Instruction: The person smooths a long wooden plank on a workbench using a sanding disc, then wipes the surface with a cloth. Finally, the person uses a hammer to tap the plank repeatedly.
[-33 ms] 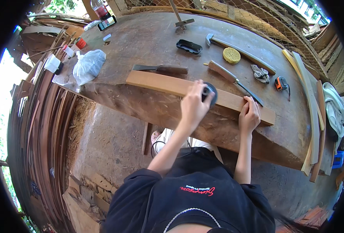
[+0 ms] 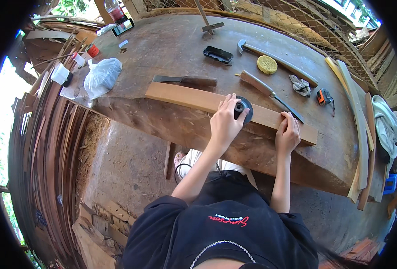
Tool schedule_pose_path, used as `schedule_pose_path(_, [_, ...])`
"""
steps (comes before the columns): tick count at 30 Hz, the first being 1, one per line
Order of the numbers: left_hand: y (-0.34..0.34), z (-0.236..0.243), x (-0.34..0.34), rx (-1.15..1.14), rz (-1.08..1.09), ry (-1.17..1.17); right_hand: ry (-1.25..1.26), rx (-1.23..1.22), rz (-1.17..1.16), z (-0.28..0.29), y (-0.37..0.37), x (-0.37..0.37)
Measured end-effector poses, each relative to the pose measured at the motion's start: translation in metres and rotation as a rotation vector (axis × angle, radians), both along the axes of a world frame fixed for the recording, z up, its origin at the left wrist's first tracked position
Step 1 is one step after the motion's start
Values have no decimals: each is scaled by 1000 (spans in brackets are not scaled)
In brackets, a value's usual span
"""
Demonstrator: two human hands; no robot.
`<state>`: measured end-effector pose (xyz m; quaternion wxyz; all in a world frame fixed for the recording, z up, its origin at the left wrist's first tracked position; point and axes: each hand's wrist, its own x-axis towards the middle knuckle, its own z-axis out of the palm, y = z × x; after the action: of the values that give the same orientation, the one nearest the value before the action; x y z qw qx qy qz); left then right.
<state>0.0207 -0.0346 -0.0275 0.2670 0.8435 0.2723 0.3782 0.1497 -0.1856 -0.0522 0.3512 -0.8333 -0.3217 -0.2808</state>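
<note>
A long wooden board [image 2: 185,97] lies along the near edge of the workbench [image 2: 162,49]. My left hand [image 2: 226,117] is closed around a round black disc-shaped tool with a hub [image 2: 245,112], held at the board's middle. What lies under the tool is hidden. With bent fingers pressed together, my right hand [image 2: 289,133] grips the board near its right end. Just behind the board rest a wood-handled chisel [image 2: 198,80] on the left and a second chisel [image 2: 257,84] on the right, its blade tip close to my right fingers.
Farther back are a hammer [image 2: 279,62], a black open case [image 2: 218,54], a round yellow block [image 2: 267,64], a crumpled cloth [image 2: 300,85] and a tape measure [image 2: 325,97]. A plastic bag [image 2: 103,77] and phone [image 2: 123,27] sit left. Wood strips [image 2: 357,134] line the right edge.
My left hand and the black tool have shifted slightly to the right along the board, and the tool's hub now faces up more plainly. My right hand and the board have stayed put.
</note>
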Motion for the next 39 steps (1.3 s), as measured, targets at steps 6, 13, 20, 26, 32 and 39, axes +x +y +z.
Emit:
schedule_pose_path(6, [105, 11, -53, 21, 353, 70, -7, 9, -3, -2, -6, 2])
schedule_pose_path(13, [161, 1, -76, 178, 743, 157, 4, 19, 4, -1, 0, -1])
schedule_pose_path(20, [0, -7, -8, 150, 124, -21, 16, 6, 4, 0, -2, 0])
schedule_pose_path(26, [64, 21, -35, -109, 275, 70, 10, -3, -10, -1, -5, 1])
schedule_pose_path(32, [171, 4, -71, 128, 744, 214, -8, -1, -20, -2, -1, 0])
schedule_pose_path(39, [5, 2, -14, 10, 155, 45, -6, -10, -15, 0, 0, -1])
